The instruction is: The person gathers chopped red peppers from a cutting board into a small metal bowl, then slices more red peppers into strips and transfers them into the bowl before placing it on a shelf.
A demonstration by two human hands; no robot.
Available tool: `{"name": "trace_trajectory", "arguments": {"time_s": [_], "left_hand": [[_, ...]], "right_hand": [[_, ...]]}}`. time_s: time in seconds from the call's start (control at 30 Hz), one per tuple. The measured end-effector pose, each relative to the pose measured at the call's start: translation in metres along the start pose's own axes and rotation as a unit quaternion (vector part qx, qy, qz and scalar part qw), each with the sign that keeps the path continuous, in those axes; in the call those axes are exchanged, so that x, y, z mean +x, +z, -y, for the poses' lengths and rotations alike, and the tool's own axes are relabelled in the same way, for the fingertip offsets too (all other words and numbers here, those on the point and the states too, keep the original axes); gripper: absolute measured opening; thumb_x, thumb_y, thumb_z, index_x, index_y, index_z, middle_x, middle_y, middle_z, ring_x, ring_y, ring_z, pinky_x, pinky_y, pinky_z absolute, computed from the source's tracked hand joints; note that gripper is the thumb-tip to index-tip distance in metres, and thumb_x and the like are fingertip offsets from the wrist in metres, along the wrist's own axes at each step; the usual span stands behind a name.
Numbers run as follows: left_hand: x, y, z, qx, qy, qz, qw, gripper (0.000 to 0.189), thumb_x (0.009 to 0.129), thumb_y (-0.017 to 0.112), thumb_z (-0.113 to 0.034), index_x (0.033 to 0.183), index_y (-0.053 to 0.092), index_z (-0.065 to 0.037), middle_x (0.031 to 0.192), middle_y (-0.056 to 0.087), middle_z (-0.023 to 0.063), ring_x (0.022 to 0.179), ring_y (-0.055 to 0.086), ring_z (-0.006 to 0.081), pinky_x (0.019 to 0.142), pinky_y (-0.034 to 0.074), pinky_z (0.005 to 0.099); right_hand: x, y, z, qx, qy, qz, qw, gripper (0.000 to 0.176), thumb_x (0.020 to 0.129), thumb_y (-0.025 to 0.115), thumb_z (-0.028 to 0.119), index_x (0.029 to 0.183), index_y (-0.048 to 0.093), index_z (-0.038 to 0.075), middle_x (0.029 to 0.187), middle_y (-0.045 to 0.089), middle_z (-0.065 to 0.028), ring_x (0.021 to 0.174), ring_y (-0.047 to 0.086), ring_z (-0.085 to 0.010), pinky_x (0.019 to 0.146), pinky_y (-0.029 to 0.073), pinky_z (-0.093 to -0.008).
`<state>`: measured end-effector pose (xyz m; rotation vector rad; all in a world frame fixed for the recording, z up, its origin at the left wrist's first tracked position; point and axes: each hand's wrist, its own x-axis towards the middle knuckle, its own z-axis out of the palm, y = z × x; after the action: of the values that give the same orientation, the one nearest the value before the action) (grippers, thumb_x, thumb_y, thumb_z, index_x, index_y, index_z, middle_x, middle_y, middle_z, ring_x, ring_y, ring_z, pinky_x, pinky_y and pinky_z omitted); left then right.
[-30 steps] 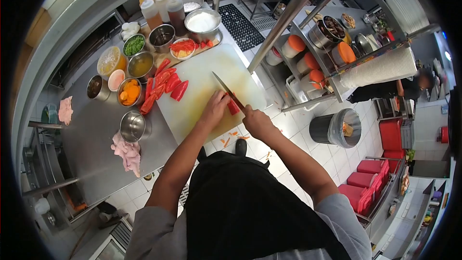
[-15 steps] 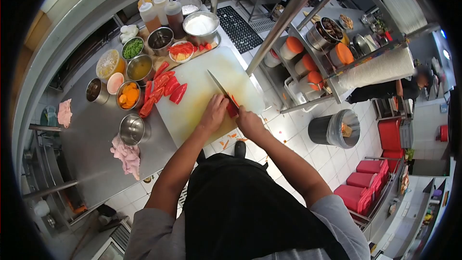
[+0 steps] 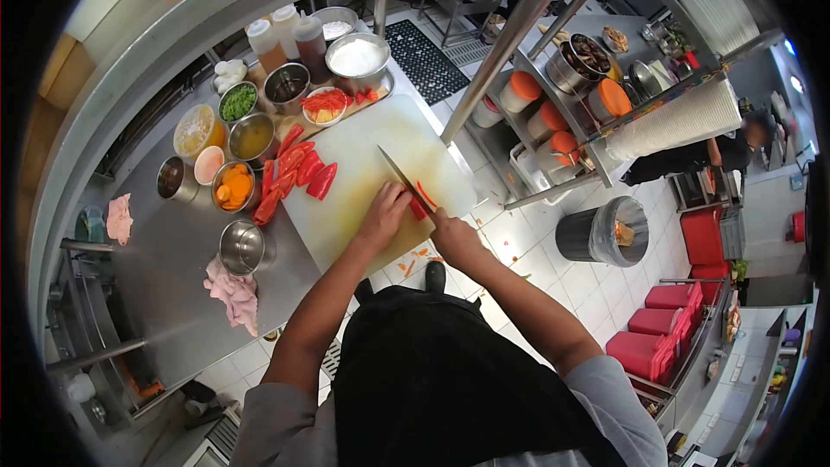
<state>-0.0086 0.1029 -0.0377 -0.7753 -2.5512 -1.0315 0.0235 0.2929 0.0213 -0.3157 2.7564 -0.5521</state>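
My right hand (image 3: pixel 456 237) is closed round the handle of a kitchen knife (image 3: pixel 401 173), whose blade points away and to the left over the cutting board (image 3: pixel 363 140). With curled fingers, my left hand (image 3: pixel 386 211) holds a piece of red pepper (image 3: pixel 418 209) against the board, close beside the blade. A thin pepper strip (image 3: pixel 425 194) lies just right of the knife. Larger red pepper pieces (image 3: pixel 294 159) are heaped at the board's left edge. Beyond the board, a small bowl (image 3: pixel 325 107) contains red strips and yellowish pieces.
Left of the board stand a bowl of orange pieces (image 3: pixel 233 187), an empty steel bowl (image 3: pixel 242 246) and a pink cloth (image 3: pixel 232 291). Squeeze bottles (image 3: pixel 309 40) stand at the back. A lined bin (image 3: pixel 602 232) is on the floor at right; another person (image 3: pixel 692 161) is farther off.
The view has shifted slightly. A pepper strip shows more clearly to the right of the blade. Both hands keep their holds on the knife and the pepper.
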Motion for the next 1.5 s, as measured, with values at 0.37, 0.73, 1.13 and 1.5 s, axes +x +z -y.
{"name": "trace_trajectory", "arguments": {"time_s": [0.37, 0.73, 1.13, 1.5], "left_hand": [[0.001, 0.005, -0.005, 0.016, -0.019, -0.001, 1.000, 0.025, 0.087, 0.054, 0.000, 0.110, 0.063, 0.002, 0.111, 0.056, 0.0156, 0.108, 0.054, 0.0351, 0.096, 0.047, 0.0435], [-0.002, 0.006, -0.007, 0.005, -0.019, -0.022, 1.000, 0.021, 0.086, 0.056, 0.002, 0.106, 0.062, 0.002, 0.110, 0.056, 0.0156, 0.106, 0.055, 0.0353, 0.094, 0.048, 0.0438], [0.001, 0.006, -0.004, -0.002, -0.018, -0.025, 1.000, 0.018, 0.085, 0.058, 0.003, 0.102, 0.063, 0.001, 0.104, 0.055, 0.0150, 0.103, 0.055, 0.0351, 0.091, 0.048, 0.0443], [-0.001, 0.004, -0.005, 0.000, -0.001, -0.027, 1.000, 0.017, 0.086, 0.059, 0.000, 0.102, 0.063, 0.002, 0.102, 0.054, 0.0155, 0.100, 0.054, 0.0352, 0.088, 0.048, 0.0449]], "right_hand": [[0.000, 0.011, -0.005, 0.038, 0.015, -0.010, 0.999, 0.023, 0.091, 0.055, 0.015, 0.105, 0.049, -0.002, 0.077, 0.067, -0.0311, 0.073, 0.067, -0.0498, 0.067, 0.055, -0.0570], [0.000, 0.004, 0.005, 0.036, 0.029, 0.005, 0.999, 0.030, 0.092, 0.056, 0.018, 0.112, 0.051, -0.003, 0.081, 0.068, -0.0307, 0.078, 0.069, -0.0475, 0.071, 0.056, -0.0551], [0.010, -0.009, 0.000, 0.052, 0.008, 0.002, 0.999, 0.028, 0.092, 0.057, 0.019, 0.108, 0.050, -0.002, 0.083, 0.067, -0.0319, 0.081, 0.068, -0.0496, 0.073, 0.055, -0.0564], [-0.010, 0.002, 0.003, 0.040, 0.009, -0.012, 0.999, 0.031, 0.092, 0.055, 0.018, 0.111, 0.050, -0.005, 0.081, 0.067, -0.0319, 0.078, 0.068, -0.0496, 0.071, 0.056, -0.0566]]}}
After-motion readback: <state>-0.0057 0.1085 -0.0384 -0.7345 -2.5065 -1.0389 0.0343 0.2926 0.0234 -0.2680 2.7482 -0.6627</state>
